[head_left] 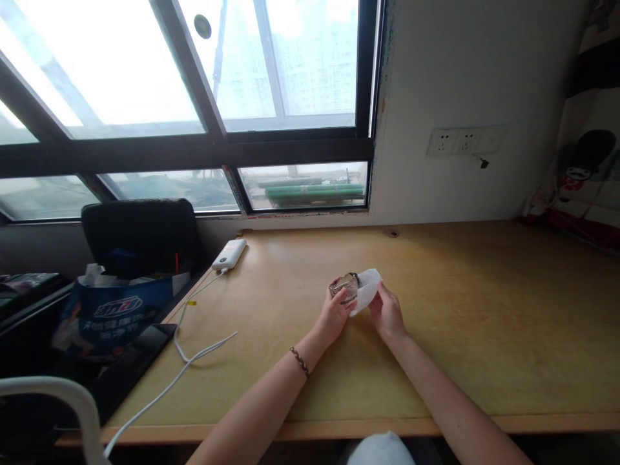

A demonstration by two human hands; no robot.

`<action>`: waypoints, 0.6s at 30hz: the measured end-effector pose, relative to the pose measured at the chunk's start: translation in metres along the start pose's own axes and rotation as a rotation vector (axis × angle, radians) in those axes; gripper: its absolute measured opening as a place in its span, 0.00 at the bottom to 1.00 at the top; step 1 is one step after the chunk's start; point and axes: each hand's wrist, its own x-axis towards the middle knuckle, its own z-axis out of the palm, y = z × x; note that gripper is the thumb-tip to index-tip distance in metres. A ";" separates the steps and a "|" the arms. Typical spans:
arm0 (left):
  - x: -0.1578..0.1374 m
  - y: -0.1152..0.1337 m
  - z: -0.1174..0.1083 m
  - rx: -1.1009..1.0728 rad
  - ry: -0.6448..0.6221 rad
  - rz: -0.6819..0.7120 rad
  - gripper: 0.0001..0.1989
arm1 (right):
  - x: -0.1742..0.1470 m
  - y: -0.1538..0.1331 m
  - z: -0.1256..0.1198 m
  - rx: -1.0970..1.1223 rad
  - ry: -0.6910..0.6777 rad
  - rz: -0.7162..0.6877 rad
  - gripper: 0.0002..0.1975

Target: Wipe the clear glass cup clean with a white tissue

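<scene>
Just above the middle of the table, my left hand is closed around a small see-through, brownish object with dark edges; its exact kind is too small to tell. Against that object's right side lies a thin white sheet, like tissue or a soft pouch. My right hand pinches the sheet's right edge between thumb and fingers. Both hands are held close together over the tabletop, and the sheet bridges the gap between them.
The wooden table spreads out under both arms. At its left edge rests a white power bank with a white cable. A blue bag sits by a black chair. Wall sockets are at the right.
</scene>
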 end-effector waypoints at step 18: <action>-0.014 0.006 0.005 -0.191 -0.218 -0.460 0.27 | -0.018 -0.016 0.006 -0.901 -0.316 -0.686 0.20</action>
